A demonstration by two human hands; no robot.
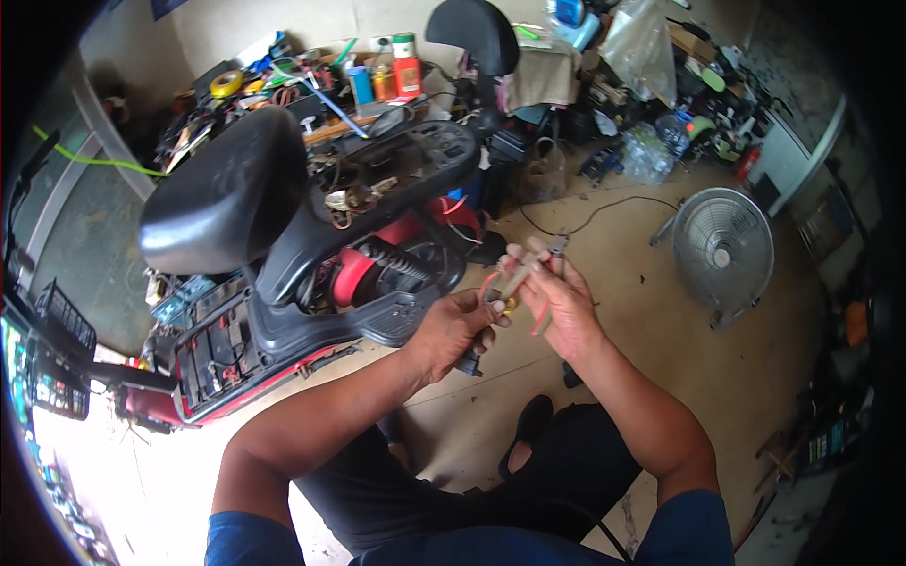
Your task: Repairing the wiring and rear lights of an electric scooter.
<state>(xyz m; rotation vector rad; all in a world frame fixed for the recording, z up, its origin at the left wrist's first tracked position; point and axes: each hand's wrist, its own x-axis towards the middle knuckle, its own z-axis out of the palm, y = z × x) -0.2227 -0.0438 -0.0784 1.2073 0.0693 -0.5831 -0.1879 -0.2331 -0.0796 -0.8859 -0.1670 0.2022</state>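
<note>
In front of me, both hands work close together over the floor. My left hand (451,332) is closed, its thumb and fingers pinching a thin red wire (487,286) that curves up toward the right hand. A small yellow piece (511,305) shows at the left fingertips; its kind is unclear. Beneath that hand pokes out a dark piece (469,364). My right hand (564,297) is closed around what look like pliers (559,244), grey head up beyond the fingers and a red handle below the palm. Fingers hide most of what lies between the hands.
At left stands a partly dismantled scooter with a black seat (225,203), an open battery bay (222,349) and a black footboard (396,319). Behind it is a cluttered workbench (330,118). A round floor fan (722,247) stands right; a cable (604,209) crosses the floor.
</note>
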